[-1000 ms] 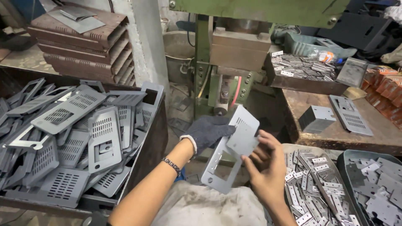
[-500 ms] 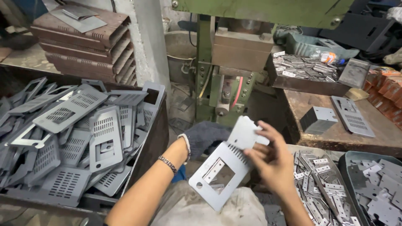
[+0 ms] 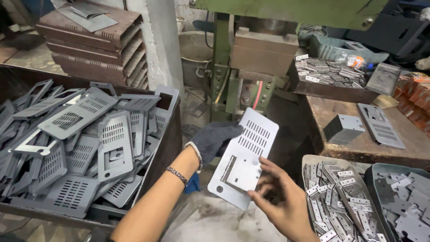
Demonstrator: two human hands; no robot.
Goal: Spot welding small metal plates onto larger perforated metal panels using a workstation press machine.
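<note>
The gloved left hand [image 3: 215,139] and bare right hand [image 3: 280,201] are holding a slotted grey metal plate [image 3: 244,157] beside a bin of plates [image 3: 80,134].

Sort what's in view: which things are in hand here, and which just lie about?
In hand: slotted grey plate, gloved left hand, bare right hand.

Lying about: bin of grey plates, tray of small hinges, green press, folded grey piece.
</note>
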